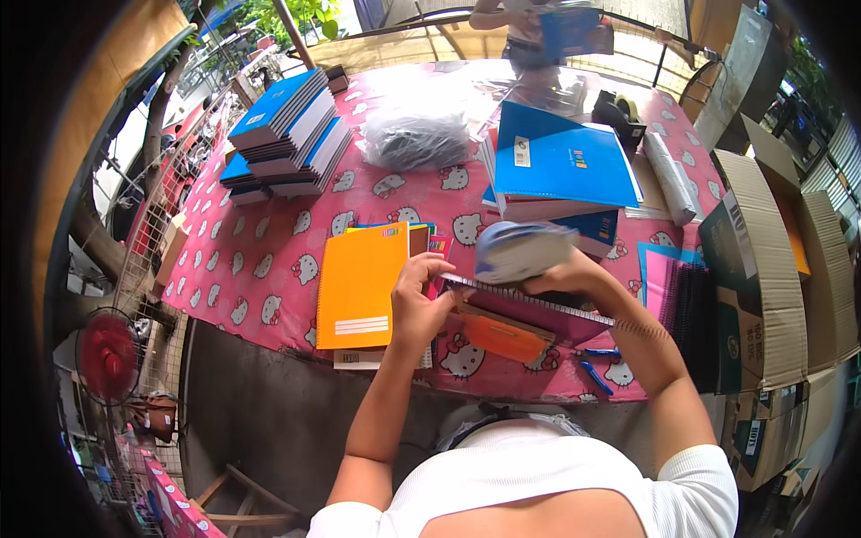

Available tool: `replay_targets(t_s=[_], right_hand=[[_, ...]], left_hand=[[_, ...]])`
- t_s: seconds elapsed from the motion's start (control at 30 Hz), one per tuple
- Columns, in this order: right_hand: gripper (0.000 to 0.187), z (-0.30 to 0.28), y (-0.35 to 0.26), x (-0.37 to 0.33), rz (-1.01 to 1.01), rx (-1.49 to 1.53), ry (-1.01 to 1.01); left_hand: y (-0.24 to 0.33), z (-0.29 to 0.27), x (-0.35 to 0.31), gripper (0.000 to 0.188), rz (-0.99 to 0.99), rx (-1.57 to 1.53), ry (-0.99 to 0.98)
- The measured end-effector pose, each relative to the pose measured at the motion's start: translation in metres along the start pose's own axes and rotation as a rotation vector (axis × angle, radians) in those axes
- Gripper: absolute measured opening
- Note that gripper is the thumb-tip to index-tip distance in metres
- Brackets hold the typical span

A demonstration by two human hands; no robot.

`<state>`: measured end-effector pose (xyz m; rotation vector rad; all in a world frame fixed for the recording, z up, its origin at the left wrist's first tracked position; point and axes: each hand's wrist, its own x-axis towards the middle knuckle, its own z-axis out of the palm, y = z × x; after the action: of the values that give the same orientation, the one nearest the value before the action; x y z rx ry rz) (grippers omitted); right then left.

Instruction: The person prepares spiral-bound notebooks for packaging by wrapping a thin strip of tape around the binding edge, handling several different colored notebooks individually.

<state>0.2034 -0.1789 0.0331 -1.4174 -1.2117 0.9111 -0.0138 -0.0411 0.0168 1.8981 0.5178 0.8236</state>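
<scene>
A dark purple spiral notebook (538,309) is tilted in front of me, its punched edge upward. A loose wire coil (641,331) sticks out past its right end. My left hand (421,291) is closed, pinching the notebook's left corner between thumb and fingers. My right hand (560,273) is closed around a blue and whitish object (525,253), too blurred to name, just above the notebook's edge. Below the notebook lies an orange flat piece (505,338). Beside my left hand, a yellow-orange notebook (363,291) tops a small pile.
Blue notebooks (291,125) stand stacked at the far left, more blue ones (565,166) ahead right. A plastic-wrapped bundle (417,139), a tape dispenser (619,117) and blue pens (596,377) lie on the pink tablecloth (260,269). Cardboard boxes (780,269) stand right. Another person (529,40) is opposite.
</scene>
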Motion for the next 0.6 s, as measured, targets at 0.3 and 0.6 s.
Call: replay_targets(t_s=[0.3, 0.6], right_hand=[[0.048, 0.002, 0.011, 0.031, 0.048, -0.674, 0.048], [0.026, -0.001, 0.065, -0.027, 0.274, -1.029, 0.286]], left_hand=[[-0.005, -0.006, 0.004, 0.051, -0.091, -0.353, 0.001], [-0.019, -0.017, -0.007, 0.021, -0.190, -0.636, 0.067]])
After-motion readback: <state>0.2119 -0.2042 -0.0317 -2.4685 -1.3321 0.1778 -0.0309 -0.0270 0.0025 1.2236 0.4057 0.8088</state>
